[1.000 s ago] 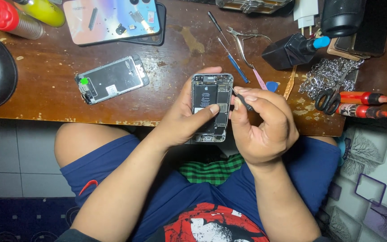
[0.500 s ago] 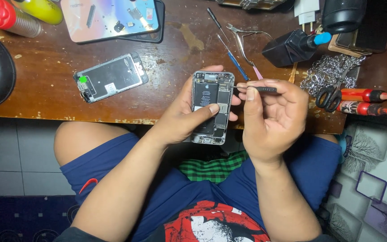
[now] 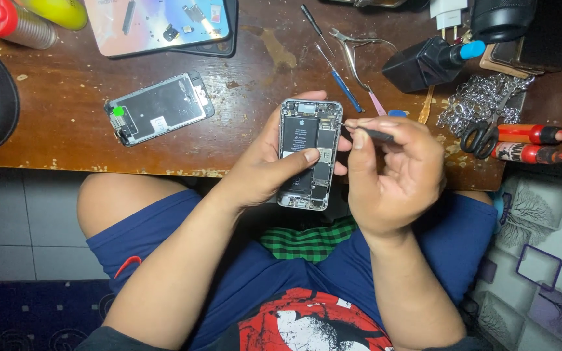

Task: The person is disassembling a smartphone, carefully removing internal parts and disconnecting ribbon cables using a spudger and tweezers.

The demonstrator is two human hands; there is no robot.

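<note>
Opened phone under work at the bench's front edge.
Left hand (image 3: 265, 172) has its grip closed around the opened phone (image 3: 309, 153), held over the front edge of the bench (image 3: 66, 140). Right hand (image 3: 395, 175) pinches a thin dark tool (image 3: 372, 134), tip touching the phone's upper right side. 1 detached screen panel (image 3: 159, 108) lies left.

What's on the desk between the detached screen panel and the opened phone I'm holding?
Nothing: in the head view, only bare wooden desk lies between the detached screen panel and the opened phone held in the left hand.
</note>
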